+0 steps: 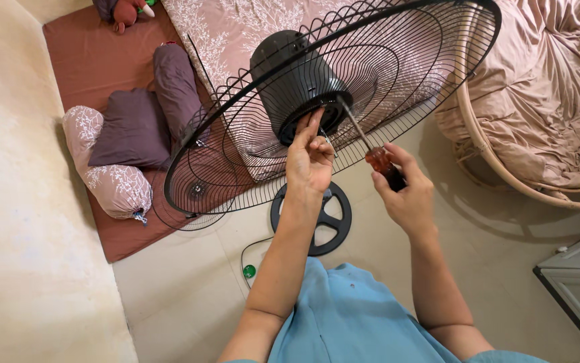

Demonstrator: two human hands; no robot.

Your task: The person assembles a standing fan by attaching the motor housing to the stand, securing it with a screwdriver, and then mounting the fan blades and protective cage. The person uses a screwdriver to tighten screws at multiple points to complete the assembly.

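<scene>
Motor (296,81) is set behind grille (397,87); base (333,225) is placed below on floor (189,289); pillows (132,128) are laid left, chair (538,101) right.

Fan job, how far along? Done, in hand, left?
Done: front grille and blades look off; a second wire grille lies on the floor. In hand: right hand drives a red-handled screwdriver at the motor housing; left hand steadies there. Left: rear grille is still mounted.
</scene>
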